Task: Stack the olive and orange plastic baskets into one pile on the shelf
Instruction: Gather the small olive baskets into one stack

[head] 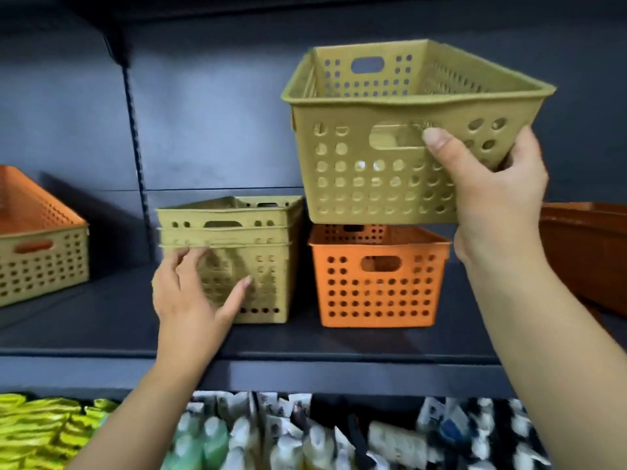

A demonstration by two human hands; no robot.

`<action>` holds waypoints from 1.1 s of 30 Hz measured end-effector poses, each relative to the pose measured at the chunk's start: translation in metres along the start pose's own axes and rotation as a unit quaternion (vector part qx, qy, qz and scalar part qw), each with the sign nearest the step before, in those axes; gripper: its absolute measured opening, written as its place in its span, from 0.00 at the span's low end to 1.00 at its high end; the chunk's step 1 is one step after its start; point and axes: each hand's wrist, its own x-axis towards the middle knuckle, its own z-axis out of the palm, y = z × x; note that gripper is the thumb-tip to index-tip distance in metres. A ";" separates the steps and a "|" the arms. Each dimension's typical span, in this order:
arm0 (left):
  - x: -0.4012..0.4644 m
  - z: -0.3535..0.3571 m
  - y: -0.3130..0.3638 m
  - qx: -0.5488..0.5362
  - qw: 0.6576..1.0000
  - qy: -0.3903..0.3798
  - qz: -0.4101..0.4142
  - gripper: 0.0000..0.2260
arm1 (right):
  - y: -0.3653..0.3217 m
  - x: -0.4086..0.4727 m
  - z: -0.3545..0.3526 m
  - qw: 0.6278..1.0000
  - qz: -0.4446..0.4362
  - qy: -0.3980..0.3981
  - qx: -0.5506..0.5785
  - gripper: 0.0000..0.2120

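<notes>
My right hand (492,184) grips the front right corner of an olive perforated basket (373,164) and holds it in the air, slightly tilted, just above an orange basket (376,286) standing on the dark shelf (101,320). To the left stands a pile of nested olive baskets (237,232). My left hand (193,293) rests against the front of that pile with fingers spread, touching its lower left face.
At the far left, an orange basket nested inside an olive one (37,252) sits on the same shelf. A brown tub (587,252) stands at the far right. Below the shelf edge lie yellow packets (37,429) and several bottles and pouches (305,435).
</notes>
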 end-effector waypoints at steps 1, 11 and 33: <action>0.009 -0.004 -0.013 -0.011 1.000 -0.001 -0.011 0.33 | 0.005 -0.005 0.020 1.000 0.006 0.003 -0.002 0.15; 0.047 -0.009 -0.082 -0.198 0.958 -0.188 -0.087 0.37 | 0.052 -0.012 0.155 0.993 0.118 0.019 -0.011 0.11; 0.043 -0.008 -0.085 -0.241 0.945 -0.207 -0.078 0.33 | 0.085 -0.011 0.171 0.841 0.169 -0.074 -0.509 0.30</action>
